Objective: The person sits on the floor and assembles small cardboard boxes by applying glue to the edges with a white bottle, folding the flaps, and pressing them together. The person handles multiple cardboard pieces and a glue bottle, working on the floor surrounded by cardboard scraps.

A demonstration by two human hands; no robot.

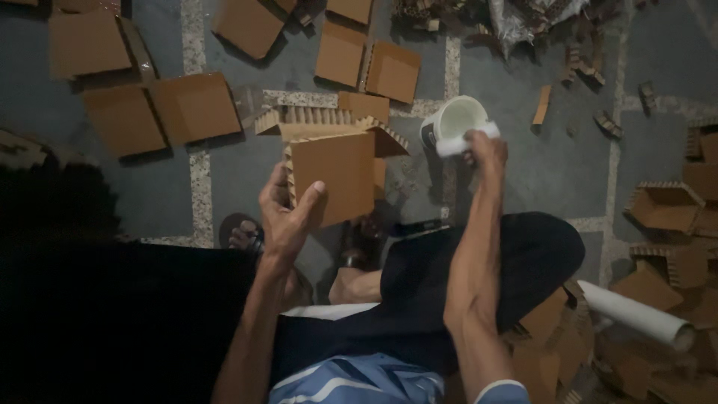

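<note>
My left hand grips a small brown cardboard box by its lower left edge and holds it up above my legs. The box has a flat front panel and zigzag-cut flaps along its top and sides. My right hand reaches forward to a white plastic tub standing on the floor, and its fingers are closed on a white brush or stick at the tub's rim. What the tub contains cannot be made out.
Flat cardboard pieces and folded boxes lie spread across the grey tiled floor. More zigzag-edged boxes pile up at the right, beside a white paper roll. Cardboard scraps litter the far right.
</note>
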